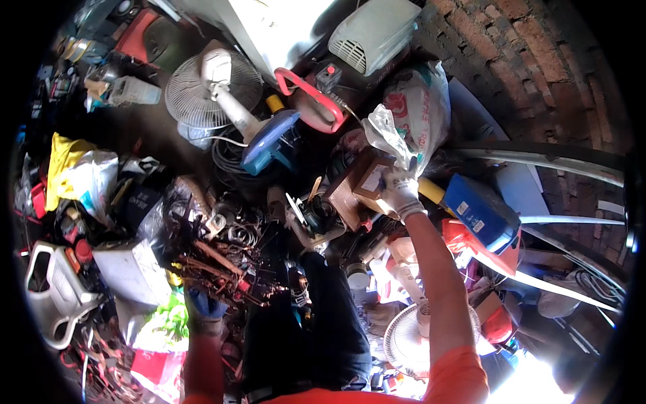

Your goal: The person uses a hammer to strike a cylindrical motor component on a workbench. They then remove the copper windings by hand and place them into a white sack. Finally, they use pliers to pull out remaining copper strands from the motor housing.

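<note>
My right hand (402, 190), in a pale glove, is at the right side of a brown box (372, 176) with a light label. Its fingers bend round the box's edge, and the box sits tilted among the clutter. Just above the hand, a clear plastic wrapper (385, 131) lies against a large printed white sack (422, 108). My left hand (207, 306), in a dark blue glove, is low beside a heap of thin rusty-brown pieces (212, 266). Shadow covers its fingers, so whether it holds anything does not show.
Beyond the box stand a pedestal fan (214, 87) with a blue base and a red tubular handle (313, 101). A blue bin (481, 212) and another fan (404, 337) are to the right. A pale metal box (132, 269) and white plastic stool (57, 293) are left. A brick wall (525, 67) bounds the right.
</note>
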The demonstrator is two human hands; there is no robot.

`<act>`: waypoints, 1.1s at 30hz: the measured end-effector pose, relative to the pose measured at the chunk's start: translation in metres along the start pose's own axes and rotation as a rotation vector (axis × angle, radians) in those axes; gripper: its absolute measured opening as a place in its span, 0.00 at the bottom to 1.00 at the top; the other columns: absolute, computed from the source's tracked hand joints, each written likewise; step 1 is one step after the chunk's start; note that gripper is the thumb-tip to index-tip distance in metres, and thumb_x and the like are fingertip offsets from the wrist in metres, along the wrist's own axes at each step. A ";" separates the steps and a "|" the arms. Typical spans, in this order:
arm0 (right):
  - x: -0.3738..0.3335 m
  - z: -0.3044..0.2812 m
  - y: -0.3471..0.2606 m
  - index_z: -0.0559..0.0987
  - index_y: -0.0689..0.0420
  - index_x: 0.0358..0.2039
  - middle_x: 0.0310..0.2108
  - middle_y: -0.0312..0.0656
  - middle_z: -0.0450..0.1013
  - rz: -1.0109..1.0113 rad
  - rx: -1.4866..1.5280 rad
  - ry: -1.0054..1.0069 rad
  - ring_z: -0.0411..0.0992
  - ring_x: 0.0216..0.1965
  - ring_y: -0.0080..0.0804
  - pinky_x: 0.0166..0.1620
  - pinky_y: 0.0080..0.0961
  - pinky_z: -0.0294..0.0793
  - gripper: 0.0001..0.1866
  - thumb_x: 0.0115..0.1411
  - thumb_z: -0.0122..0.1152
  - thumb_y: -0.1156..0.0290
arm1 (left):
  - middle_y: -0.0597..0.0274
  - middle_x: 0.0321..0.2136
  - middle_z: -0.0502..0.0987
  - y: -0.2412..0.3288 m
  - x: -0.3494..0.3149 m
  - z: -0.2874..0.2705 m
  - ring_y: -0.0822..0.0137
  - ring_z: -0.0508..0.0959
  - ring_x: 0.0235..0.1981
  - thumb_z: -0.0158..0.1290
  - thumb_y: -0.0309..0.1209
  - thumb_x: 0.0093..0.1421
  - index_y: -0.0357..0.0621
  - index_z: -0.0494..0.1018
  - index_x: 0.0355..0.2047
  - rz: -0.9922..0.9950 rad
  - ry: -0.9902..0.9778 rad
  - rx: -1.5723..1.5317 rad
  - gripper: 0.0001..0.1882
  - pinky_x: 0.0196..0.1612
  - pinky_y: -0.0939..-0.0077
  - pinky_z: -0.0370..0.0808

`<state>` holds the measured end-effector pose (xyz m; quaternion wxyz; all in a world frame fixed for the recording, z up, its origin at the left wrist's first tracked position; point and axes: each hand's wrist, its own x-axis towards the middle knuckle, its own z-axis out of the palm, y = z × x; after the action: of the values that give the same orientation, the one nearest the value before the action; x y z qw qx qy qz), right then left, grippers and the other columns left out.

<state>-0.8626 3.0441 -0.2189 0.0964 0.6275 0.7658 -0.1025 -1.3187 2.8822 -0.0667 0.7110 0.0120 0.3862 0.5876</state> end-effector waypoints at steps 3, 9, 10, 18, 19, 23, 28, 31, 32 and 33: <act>0.049 0.030 0.007 0.78 0.51 0.43 0.43 0.42 0.76 -0.121 -0.206 -0.222 0.74 0.48 0.41 0.60 0.67 0.48 0.15 0.55 0.53 0.66 | 0.52 0.60 0.66 -0.002 0.027 -0.011 0.52 0.69 0.59 0.46 0.49 0.64 0.46 0.61 0.63 -0.047 0.013 0.018 0.31 0.61 0.48 0.66; 0.101 0.117 0.074 0.72 0.57 0.51 0.48 0.55 0.73 0.165 -0.189 -0.043 0.72 0.49 0.54 0.50 0.48 0.69 0.22 0.57 0.50 0.64 | 0.54 0.64 0.61 0.013 0.075 -0.017 0.49 0.62 0.63 0.38 0.53 0.66 0.51 0.59 0.65 -0.157 -0.104 0.077 0.32 0.66 0.42 0.54; 0.106 0.110 0.077 0.68 0.57 0.55 0.49 0.59 0.71 0.208 0.065 0.111 0.71 0.50 0.57 0.52 0.49 0.68 0.26 0.55 0.54 0.63 | 0.54 0.63 0.62 0.018 0.075 -0.030 0.49 0.63 0.62 0.39 0.53 0.66 0.51 0.60 0.64 -0.145 -0.101 0.054 0.31 0.65 0.43 0.57; 0.058 -0.082 0.273 0.75 0.61 0.46 0.40 0.58 0.75 0.502 -0.172 0.526 0.75 0.41 0.54 0.46 0.46 0.74 0.27 0.51 0.63 0.55 | 0.51 0.61 0.64 0.040 0.111 -0.008 0.49 0.67 0.59 0.40 0.52 0.66 0.46 0.60 0.64 -0.170 -0.125 0.108 0.32 0.62 0.45 0.64; 0.035 -0.084 0.294 0.74 0.59 0.49 0.43 0.58 0.74 0.539 -0.272 0.519 0.74 0.43 0.55 0.47 0.47 0.73 0.27 0.51 0.62 0.57 | 0.51 0.62 0.64 0.042 0.114 -0.012 0.49 0.66 0.60 0.40 0.53 0.66 0.46 0.59 0.64 -0.166 -0.120 0.104 0.33 0.62 0.45 0.63; -0.010 -0.050 0.285 0.71 0.54 0.47 0.44 0.51 0.73 0.468 -0.396 0.436 0.73 0.46 0.52 0.51 0.44 0.70 0.21 0.52 0.59 0.64 | 0.54 0.63 0.63 0.036 0.124 0.013 0.49 0.65 0.61 0.41 0.55 0.65 0.50 0.60 0.64 -0.236 -0.134 0.125 0.33 0.65 0.47 0.59; 0.006 -0.077 0.219 0.77 0.52 0.40 0.39 0.45 0.75 0.293 -0.524 0.103 0.74 0.46 0.42 0.60 0.48 0.62 0.12 0.54 0.55 0.66 | 0.54 0.64 0.61 0.037 0.129 0.010 0.49 0.63 0.63 0.41 0.54 0.66 0.50 0.59 0.65 -0.200 -0.249 0.131 0.33 0.65 0.45 0.57; 0.000 -0.086 0.199 0.77 0.51 0.38 0.37 0.43 0.75 0.151 -0.642 0.018 0.74 0.45 0.38 0.60 0.47 0.60 0.11 0.58 0.49 0.68 | 0.55 0.65 0.60 0.035 0.131 0.011 0.49 0.62 0.63 0.40 0.54 0.66 0.51 0.58 0.66 -0.228 -0.285 0.117 0.33 0.66 0.44 0.56; -0.001 -0.084 0.196 0.77 0.51 0.37 0.36 0.42 0.75 0.141 -0.624 -0.012 0.74 0.43 0.37 0.58 0.46 0.61 0.10 0.58 0.49 0.68 | 0.55 0.65 0.59 0.034 0.132 0.013 0.49 0.62 0.64 0.40 0.54 0.66 0.51 0.57 0.66 -0.235 -0.296 0.122 0.33 0.66 0.43 0.56; -0.001 -0.080 0.193 0.77 0.51 0.36 0.35 0.41 0.75 0.130 -0.608 -0.043 0.74 0.42 0.36 0.56 0.45 0.62 0.09 0.57 0.49 0.68 | 0.55 0.65 0.59 0.032 0.132 0.015 0.49 0.62 0.63 0.40 0.54 0.66 0.51 0.57 0.66 -0.238 -0.283 0.121 0.33 0.65 0.43 0.56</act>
<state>-0.6742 3.1022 -0.1490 0.3021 0.6153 0.7174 0.1244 -1.3354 3.0103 -0.1123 0.8208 0.0914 0.3154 0.4675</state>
